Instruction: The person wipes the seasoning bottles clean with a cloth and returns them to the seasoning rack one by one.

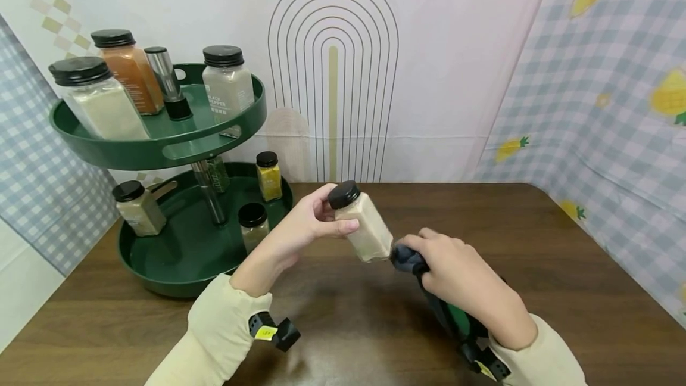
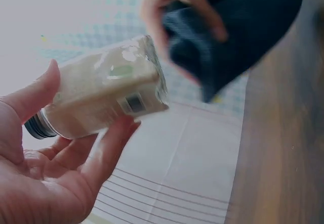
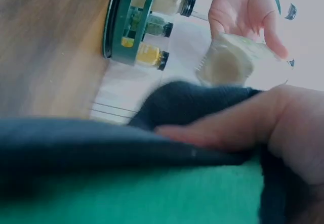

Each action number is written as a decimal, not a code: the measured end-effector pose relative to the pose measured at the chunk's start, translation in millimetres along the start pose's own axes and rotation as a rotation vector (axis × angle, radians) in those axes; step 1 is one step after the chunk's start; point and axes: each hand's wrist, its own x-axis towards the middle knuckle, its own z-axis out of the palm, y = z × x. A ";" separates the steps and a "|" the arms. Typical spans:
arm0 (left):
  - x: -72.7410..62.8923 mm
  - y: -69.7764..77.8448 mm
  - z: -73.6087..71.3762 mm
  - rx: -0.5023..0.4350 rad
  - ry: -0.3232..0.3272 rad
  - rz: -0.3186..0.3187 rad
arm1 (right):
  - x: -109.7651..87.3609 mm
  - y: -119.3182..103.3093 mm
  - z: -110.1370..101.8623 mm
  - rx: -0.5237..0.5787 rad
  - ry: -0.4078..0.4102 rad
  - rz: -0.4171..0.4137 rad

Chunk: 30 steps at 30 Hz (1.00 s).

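Note:
My left hand (image 1: 305, 222) grips a square clear spice jar (image 1: 367, 232) of pale powder above the table, thumb on one side and fingers behind and below. The jar tilts, its black lid toward the upper left and its base toward my right hand. In the left wrist view, a barcode shows on the jar (image 2: 109, 85). My right hand (image 1: 455, 270) holds a bunched dark blue cloth (image 1: 409, 258) with a green panel, its folded end right at the jar's base. The right wrist view has the cloth (image 3: 152, 193) filling its lower part, the right thumb pressed along it.
A green two-tier round stand (image 1: 184, 276) is at the left. Its top tray (image 1: 161, 153) bears several large jars and a silver-and-black cylinder (image 1: 167, 82). Smaller jars, one a yellow spice jar (image 1: 270, 177), stand on the lower tier. Behind the wooden table (image 1: 461, 207) hangs a patterned curtain (image 1: 439, 76).

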 end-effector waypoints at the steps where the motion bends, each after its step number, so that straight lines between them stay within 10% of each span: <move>1: 0.4 -0.6 0.6 0.005 0.000 0.003 | -0.3 -0.2 -1.4 -0.005 0.033 0.018; 10: 2.3 -9.8 10.1 0.151 -0.080 0.029 | 0.5 -7.9 -7.6 0.269 0.519 -0.179; 30: 2.6 -9.8 8.7 0.067 -0.105 0.039 | 3.2 -4.4 -3.6 0.246 0.422 -0.192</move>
